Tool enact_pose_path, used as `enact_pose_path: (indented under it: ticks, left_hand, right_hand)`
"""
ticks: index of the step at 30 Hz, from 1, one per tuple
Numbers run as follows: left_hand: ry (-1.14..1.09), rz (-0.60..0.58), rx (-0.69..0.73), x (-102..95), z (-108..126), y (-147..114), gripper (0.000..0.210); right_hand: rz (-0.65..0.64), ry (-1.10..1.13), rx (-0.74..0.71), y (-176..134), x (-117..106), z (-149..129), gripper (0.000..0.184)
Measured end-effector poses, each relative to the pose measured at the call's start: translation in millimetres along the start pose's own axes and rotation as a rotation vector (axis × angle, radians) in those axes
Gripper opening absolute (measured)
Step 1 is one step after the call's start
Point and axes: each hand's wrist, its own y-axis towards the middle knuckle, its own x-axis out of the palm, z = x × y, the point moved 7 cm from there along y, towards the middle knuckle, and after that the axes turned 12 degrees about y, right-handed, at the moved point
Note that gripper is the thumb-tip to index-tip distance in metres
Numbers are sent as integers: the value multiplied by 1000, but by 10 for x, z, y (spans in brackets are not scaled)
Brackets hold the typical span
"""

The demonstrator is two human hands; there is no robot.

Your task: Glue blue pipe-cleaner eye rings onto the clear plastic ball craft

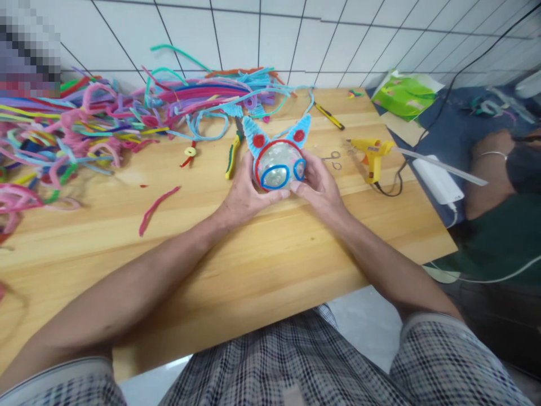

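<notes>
Between my two hands is a clear round ball (279,155) trimmed with pipe cleaners. A red band runs over its top, and two blue loops (275,177) sit on its front. Light-blue pointed ears (255,134) with red round centres rise from it. My left hand (249,189) wraps its left side, thumb along the lower front. My right hand (319,180) grips the right side, its thumb near the smaller loop. The fingers behind the ball are partly hidden. Yellow-green pliers (234,152) lie just left of the ball, and small scissors (335,160) lie to its right.
Many coloured pipe cleaners (97,124) are heaped at the left and back of the wooden table (270,254). A yellow glue gun (374,152) and a utility knife (329,115) lie at right. Beyond the table's right edge are a green packet (406,96), a white power bank (438,179) and another person's arm (490,169).
</notes>
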Motion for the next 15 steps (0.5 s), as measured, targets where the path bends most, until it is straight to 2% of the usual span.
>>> enact_pose_path:
  ticks: [7,15]
  left_hand:
    - [144,23,218,52,-134,-7,113]
    - [155,37,210,48,-208,-20,106]
  right_hand:
    - [-43,52,-33,34,-2,78,104]
    - [-39,32,-25,39,4,98,98]
